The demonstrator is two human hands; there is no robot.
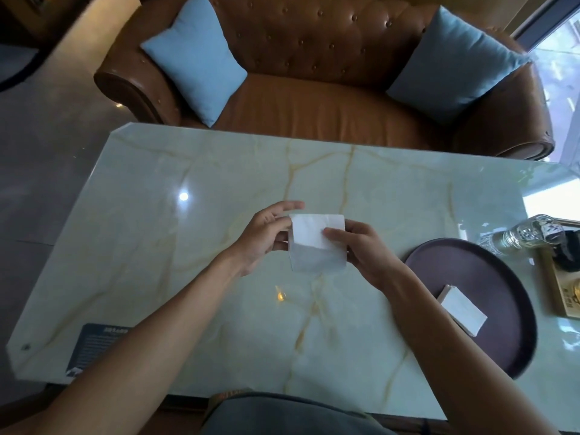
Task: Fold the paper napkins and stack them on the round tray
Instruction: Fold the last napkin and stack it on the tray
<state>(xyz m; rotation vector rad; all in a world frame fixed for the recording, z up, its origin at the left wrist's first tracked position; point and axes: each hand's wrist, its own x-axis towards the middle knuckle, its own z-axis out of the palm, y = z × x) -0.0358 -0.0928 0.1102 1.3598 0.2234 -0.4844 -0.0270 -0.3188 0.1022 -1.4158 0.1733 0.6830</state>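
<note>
**Pinching a white napkin between both hands above the marble table**

Gripping the napkin (317, 243) at its two side edges: left hand (265, 238) at the left edge, thumb curled onto the upper left corner, index finger stretched out straight beyond the top edge, other fingers tucked behind the paper. Right hand (361, 251) clamped on the right edge, thumb pressed flat across the front face near the upper right, remaining fingers wrapped behind and mostly hidden. Held in the air, clear of the tabletop, top portion curved over toward the camera so a brighter upper flap overlaps a shaded lower part. Both forearms bare, reaching in from the bottom corners.

Lying to the right, near the right forearm: round dark tray (502, 277) on the pale green marble table (188, 246), bearing a small stack of folded napkins (463, 309) toward its nearer half, set at an angle. Well apart from the held napkin. Beyond the tray's far rim, a clear glass bottle (521, 235) on its side, beside a gold-edged stand (561, 290) at the table's right edge. Dark printed card (97, 346) at the near left corner. Across the table, a brown tufted leather sofa (314, 98) with two light blue cushions (194, 58).
</note>
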